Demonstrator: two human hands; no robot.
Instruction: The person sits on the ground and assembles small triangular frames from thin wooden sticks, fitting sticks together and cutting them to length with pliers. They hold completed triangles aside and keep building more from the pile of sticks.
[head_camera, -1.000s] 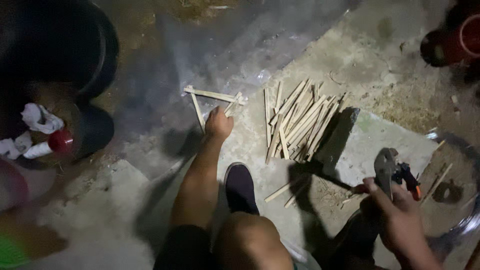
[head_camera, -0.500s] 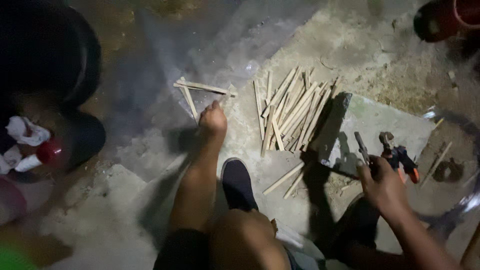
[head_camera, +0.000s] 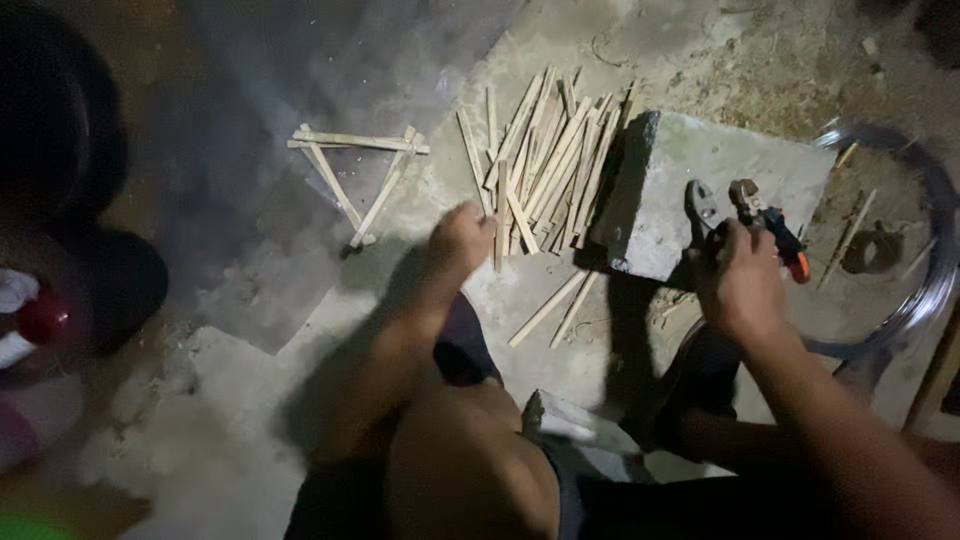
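**Two hands, one pile: the left hand at the near end of the sticks**

Two bare hands work over a rough concrete floor (head_camera: 300, 420), seen from the head camera. The left hand (head_camera: 462, 240) sits at the near edge of a pile of thin wooden sticks (head_camera: 545, 150); its fingers are curled loosely and appear to touch or pinch the near end of one stick, though a firm hold cannot be confirmed. The pile fans away from that hand, up and to the right in the view, with the long axes of the sticks running mostly away from the person and slightly tilted. Their far ends lie well beyond the fingertips. The left hand is clearly nearer to the pile than the right.

The right hand (head_camera: 742, 285) is closed around the orange-handled cutters (head_camera: 745, 215), whose metal head rests on a grey stone block (head_camera: 690, 160) just beside the pile. Two loose sticks (head_camera: 555, 305) lie on the floor between the hands. A triangle of joined sticks (head_camera: 355, 180) lies apart to the left of the pile.
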